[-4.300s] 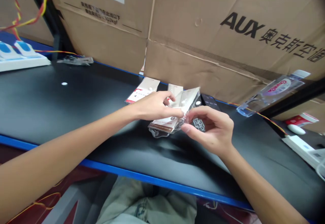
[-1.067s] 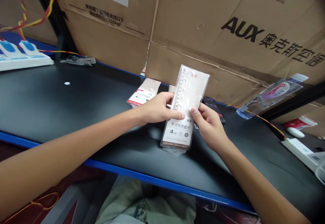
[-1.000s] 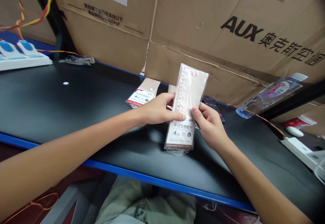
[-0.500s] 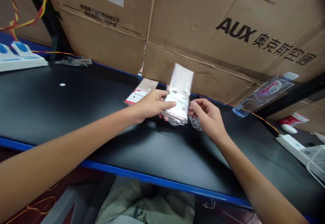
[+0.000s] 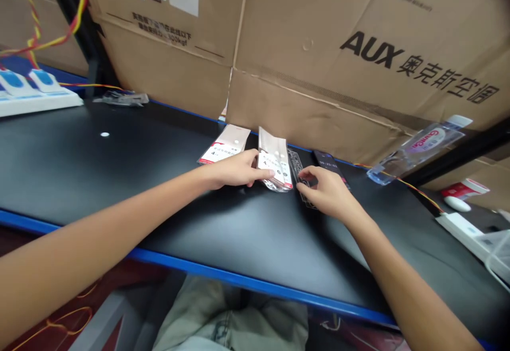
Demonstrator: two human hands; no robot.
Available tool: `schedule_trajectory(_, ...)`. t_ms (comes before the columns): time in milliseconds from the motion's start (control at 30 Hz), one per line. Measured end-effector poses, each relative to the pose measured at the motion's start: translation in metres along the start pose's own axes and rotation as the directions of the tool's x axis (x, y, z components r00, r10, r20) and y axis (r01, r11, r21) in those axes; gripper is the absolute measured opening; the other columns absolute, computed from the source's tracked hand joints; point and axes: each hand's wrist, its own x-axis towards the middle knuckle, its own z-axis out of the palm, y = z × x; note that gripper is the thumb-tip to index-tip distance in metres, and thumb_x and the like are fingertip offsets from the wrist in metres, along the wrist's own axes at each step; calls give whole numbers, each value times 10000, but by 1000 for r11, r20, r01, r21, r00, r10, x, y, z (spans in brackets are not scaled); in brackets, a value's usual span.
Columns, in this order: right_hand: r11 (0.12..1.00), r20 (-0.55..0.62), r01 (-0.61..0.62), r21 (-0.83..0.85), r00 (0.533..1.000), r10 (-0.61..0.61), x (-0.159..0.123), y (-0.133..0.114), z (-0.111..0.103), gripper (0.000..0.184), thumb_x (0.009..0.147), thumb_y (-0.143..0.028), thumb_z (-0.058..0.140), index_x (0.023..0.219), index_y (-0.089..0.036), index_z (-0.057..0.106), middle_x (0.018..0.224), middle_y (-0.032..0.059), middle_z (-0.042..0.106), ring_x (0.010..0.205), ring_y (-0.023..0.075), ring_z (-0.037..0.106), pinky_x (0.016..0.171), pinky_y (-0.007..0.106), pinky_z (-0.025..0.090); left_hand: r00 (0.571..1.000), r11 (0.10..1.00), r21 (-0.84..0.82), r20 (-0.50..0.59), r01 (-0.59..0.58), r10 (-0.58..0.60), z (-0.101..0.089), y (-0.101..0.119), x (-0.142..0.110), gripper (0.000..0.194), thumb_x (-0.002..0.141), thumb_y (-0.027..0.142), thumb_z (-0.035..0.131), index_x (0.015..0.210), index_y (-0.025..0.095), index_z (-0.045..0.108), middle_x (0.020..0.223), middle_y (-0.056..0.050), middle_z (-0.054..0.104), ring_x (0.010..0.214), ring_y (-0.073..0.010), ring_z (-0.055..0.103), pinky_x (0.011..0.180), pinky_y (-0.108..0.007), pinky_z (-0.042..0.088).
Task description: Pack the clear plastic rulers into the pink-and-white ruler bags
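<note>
My left hand (image 5: 241,170) grips the lower left side of a clear-sleeved ruler set packet (image 5: 274,154), thumb on top. The packet is low at the back of the table, its red-edged lower end towards me; another similar packet seems to overlap it. To its left lies another ruler set packet (image 5: 225,145), which my left hand partly covers. My right hand (image 5: 326,189) is beside a clear stencil ruler (image 5: 296,166) on the table. Thumb and index finger are apart at the stencil's edge; whether they touch it I cannot tell.
A dark phone (image 5: 330,164) lies behind my right hand. A big cardboard box (image 5: 303,91) walls the back. A clear bottle (image 5: 418,146) is at right; power strips stand at left (image 5: 43,99) and right (image 5: 470,234). A white disc (image 5: 104,134) and crumpled plastic (image 5: 123,98) lie left.
My left hand has lowered the raised packet from in front of the box to the table's back. My right hand has let go of it and moved to the stencil ruler.
</note>
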Motion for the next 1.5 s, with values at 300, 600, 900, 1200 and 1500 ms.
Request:
schedule_trajectory(300,992,-4,-102,76,995,103,1,-9,-10,315,723,-263,671,1027,-182,679,1081,85,725,942,252,700,783,337,538,994,958,-265,-27,-106,103,3,-2,4,316,835,288,705,1067,165,529,886,-48,660,619,-109,614,530,-237,430)
schedule_trajectory(600,977,-54,-139,160,987,150,2,6,-10,256,747,-208,589,991,-199,667,996,77,728,700,195,697,601,304,549,998,998,65,60,21,-25,2,-4,-1,853,749,469,748,1441,107,405,687,7,667,583,-157,601,536,-254,391)
schedule_trajectory(900,926,-90,-184,330,970,225,4,12,-11,358,721,-213,629,1079,-201,623,1005,94,710,575,165,672,462,271,552,965,844,471,85,-257,247,3,-3,0,522,826,405,655,1303,196,637,687,1,622,627,-179,578,617,-271,382)
schedule_trajectory(1200,786,-20,-194,586,967,253,1,-7,-8,432,706,-205,656,1127,-228,563,1019,46,613,667,183,698,550,335,624,940,754,569,116,-328,321,6,0,-1,424,862,399,598,1189,153,709,766,-53,703,683,-197,623,638,-282,409)
schedule_trajectory(1500,493,51,-187,850,960,276,0,-22,-18,443,683,-153,707,1109,-211,602,1017,35,662,739,147,668,597,247,574,935,606,770,-335,203,113,-70,-21,17,577,816,537,559,1230,149,658,1179,-153,685,1078,-339,633,877,-377,492)
